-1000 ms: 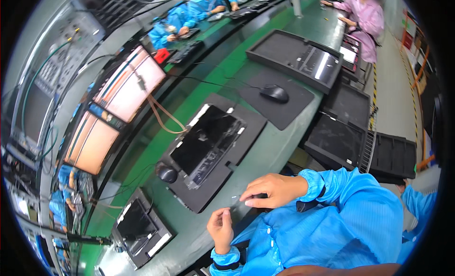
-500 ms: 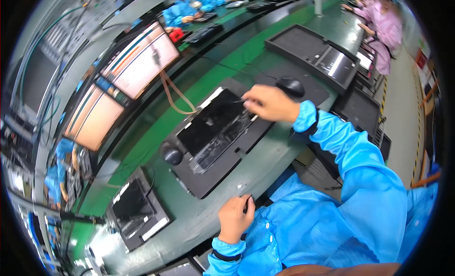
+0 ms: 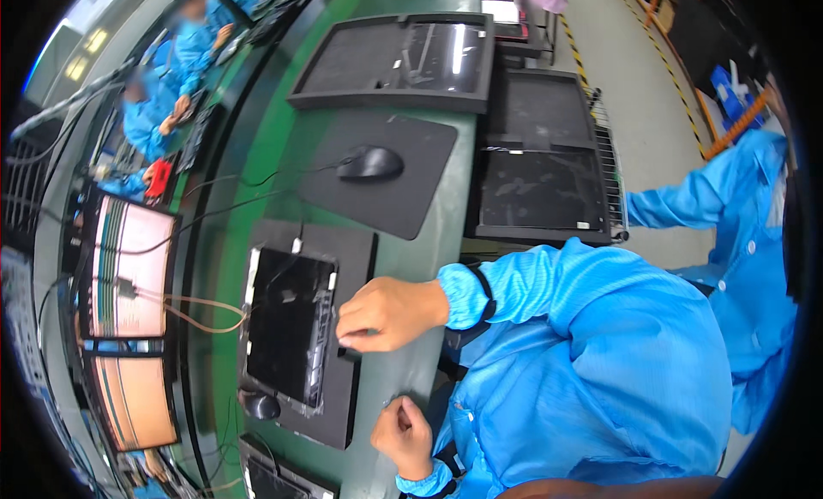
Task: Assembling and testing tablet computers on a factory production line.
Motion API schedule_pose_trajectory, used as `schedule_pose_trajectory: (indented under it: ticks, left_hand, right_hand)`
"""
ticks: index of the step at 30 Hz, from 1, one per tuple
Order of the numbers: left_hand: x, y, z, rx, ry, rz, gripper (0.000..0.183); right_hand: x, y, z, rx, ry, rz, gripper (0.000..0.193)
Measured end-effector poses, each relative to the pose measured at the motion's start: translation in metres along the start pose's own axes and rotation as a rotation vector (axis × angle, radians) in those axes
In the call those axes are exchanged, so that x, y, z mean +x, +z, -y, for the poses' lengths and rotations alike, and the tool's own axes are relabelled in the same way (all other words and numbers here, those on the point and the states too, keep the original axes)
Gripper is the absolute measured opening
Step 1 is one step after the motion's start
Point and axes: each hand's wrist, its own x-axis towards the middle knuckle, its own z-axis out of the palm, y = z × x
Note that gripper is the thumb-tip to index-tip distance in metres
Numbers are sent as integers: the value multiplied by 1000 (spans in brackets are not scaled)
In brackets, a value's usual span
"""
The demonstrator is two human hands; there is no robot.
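A black, glossy display panel (image 3: 291, 327) lies on a dark foam pad (image 3: 345, 405) on the green bench, a clear film strip along its near edge. Beside that edge hovers my right hand (image 3: 386, 315), its fingers curled in; whatever they may hold is hidden. Lower down, close to the bench's front edge, my left hand (image 3: 403, 435) is closed with the thumb over the fingers, and its inside cannot be made out. A white connector (image 3: 297, 245) on a thin cable sits at the panel's upper end.
A black mouse (image 3: 371, 163) rests on a dark mat (image 3: 420, 199); a smaller one (image 3: 259, 404) is by the pad. Beyond stands a foam tray (image 3: 386, 100) with a panel. Two monitors (image 3: 133, 267) stand left. At right are a cart (image 3: 610, 190) with trays and a co-worker's sleeve (image 3: 686, 199).
The view has turned to the right, bringing the cart and the co-worker at right into clearer sight. My right hand has drawn back from over the panel to its near edge. My left hand stays closed.
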Motion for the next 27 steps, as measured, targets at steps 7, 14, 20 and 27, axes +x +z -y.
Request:
schedule_pose_trajectory:
  ticks: [7,14,20,27]
  left_hand:
    - [-9,-7,3,16,-124,40,12]
    - [-12,-7,10,-2,-79,14,11]
    - [-8,-3,4,52,92,-105,4]
    - [-2,-5,-15,146,145,-50,15]
  right_hand:
    - [-2,5,2,10,1,1,6]
    - [-3,5,5,4,89,-16,7]
    - [32,-34,20,-128,129,86,16]
    - [80,-97,-67,-708,-65,358,29]
